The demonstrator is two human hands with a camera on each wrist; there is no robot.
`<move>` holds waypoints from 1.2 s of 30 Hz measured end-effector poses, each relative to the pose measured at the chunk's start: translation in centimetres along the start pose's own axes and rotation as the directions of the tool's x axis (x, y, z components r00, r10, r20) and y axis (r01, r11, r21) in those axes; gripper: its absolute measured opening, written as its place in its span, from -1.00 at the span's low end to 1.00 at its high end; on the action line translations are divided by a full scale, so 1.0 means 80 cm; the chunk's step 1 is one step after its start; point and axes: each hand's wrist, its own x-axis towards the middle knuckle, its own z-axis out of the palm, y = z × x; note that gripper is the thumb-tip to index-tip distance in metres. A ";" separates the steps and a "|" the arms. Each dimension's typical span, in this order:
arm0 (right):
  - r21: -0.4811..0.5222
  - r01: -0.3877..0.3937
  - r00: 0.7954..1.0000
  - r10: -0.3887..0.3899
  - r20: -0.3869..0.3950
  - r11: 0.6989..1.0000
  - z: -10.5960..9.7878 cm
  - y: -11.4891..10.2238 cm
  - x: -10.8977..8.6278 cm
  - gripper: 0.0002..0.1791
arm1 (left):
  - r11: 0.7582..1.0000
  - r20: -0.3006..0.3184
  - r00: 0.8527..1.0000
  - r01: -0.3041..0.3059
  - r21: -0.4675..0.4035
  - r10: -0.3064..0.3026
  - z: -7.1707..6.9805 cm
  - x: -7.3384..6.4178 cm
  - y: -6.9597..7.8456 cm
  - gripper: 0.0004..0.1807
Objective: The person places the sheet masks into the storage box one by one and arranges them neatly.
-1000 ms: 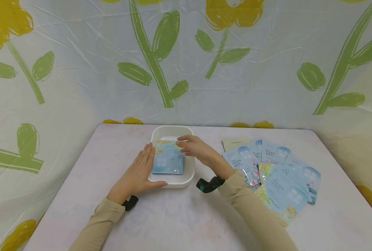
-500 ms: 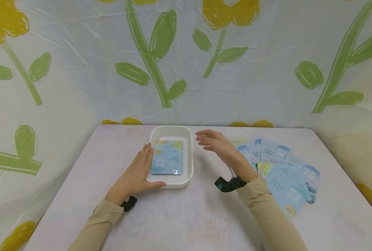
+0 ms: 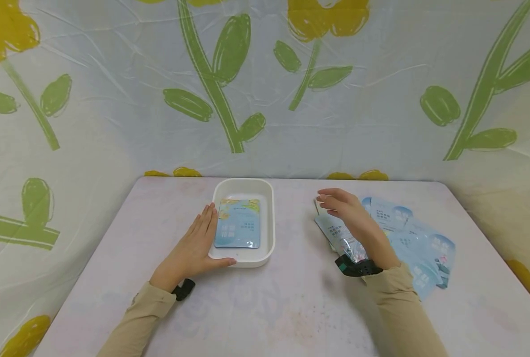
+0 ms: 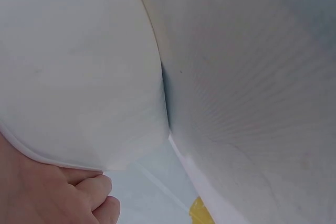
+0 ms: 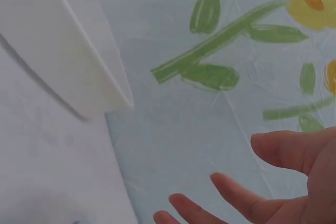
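Observation:
A white tub (image 3: pixel 268 250) stands at the middle of the table with a blue sachet (image 3: pixel 238 225) lying flat inside it. My left hand (image 3: pixel 189 248) rests against the tub's left side, fingers straight and thumb along the near rim; its fingers also show by the rim in the left wrist view. Over the left part of a spread of blue sachets (image 3: pixel 426 243) hovers my right hand (image 3: pixel 354 218), holding nothing. In the right wrist view its thumb and fingers (image 5: pixel 283 150) are spread apart. It partly hides a shiny sachet (image 3: pixel 334 230) below.
A pale green packet edge (image 3: pixel 317 206) peeks out beneath the right hand. The table (image 3: pixel 265 317) backs onto a hanging sheet (image 3: pixel 363 129) printed with flowers. Both wrists wear small black cameras.
My right hand has moved off the sachet in the tub and travelled right, over the spread sachets. My left hand stays at the tub's side.

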 end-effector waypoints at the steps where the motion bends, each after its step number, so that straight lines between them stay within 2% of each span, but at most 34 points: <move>1: 0.004 -0.005 1.000 0.005 -0.007 1.000 -0.004 0.002 -0.003 -0.43 | 1.000 0.000 1.000 0.000 0.000 0.000 0.000 0.000 0.000 0.43; 4: -0.008 -0.015 1.000 0.015 -0.027 1.000 -0.017 0.008 -0.010 -0.40 | 1.000 -0.005 1.000 -0.003 -0.001 0.003 0.000 0.000 0.000 0.43; 10: -0.114 -0.024 0.994 0.011 -0.112 0.993 -0.041 0.022 -0.018 -0.36 | 1.000 -0.012 1.000 0.000 -0.006 0.000 0.001 -0.001 0.000 0.43; 13: -0.180 -0.059 0.985 0.028 -0.171 0.982 -0.049 0.028 -0.018 -0.37 | 1.000 -0.018 1.000 0.000 -0.012 -0.001 0.002 -0.001 0.000 0.43; 17: -0.283 -0.128 0.970 0.061 -0.235 0.951 -0.055 0.043 -0.016 -0.36 | 1.000 -0.015 1.000 0.003 -0.015 -0.003 0.002 -0.001 0.000 0.44; 22: -0.405 -0.170 0.956 0.050 -0.290 0.898 -0.061 0.069 -0.012 -0.34 | 1.000 0.001 1.000 0.013 -0.006 -0.013 0.002 0.001 0.000 0.44; 25: -0.461 -0.206 0.952 0.069 -0.297 0.863 -0.062 0.081 -0.009 -0.26 | 1.000 0.008 1.000 0.019 0.002 -0.019 0.003 0.002 -0.001 0.45; 29: -0.520 -0.215 0.957 0.071 -0.282 0.827 -0.061 0.092 -0.007 -0.13 | 1.000 0.016 1.000 0.021 -0.002 -0.021 0.002 0.002 0.000 0.45; 33: -0.549 -0.212 0.959 0.064 -0.277 0.809 -0.060 0.099 -0.005 -0.04 | 1.000 0.017 1.000 0.017 -0.005 -0.017 0.000 0.001 0.000 0.46; 36: -0.547 -0.226 0.956 0.077 -0.282 0.806 -0.058 0.102 -0.003 -0.02 | 1.000 0.018 1.000 0.018 -0.006 -0.018 -0.002 0.001 0.000 0.46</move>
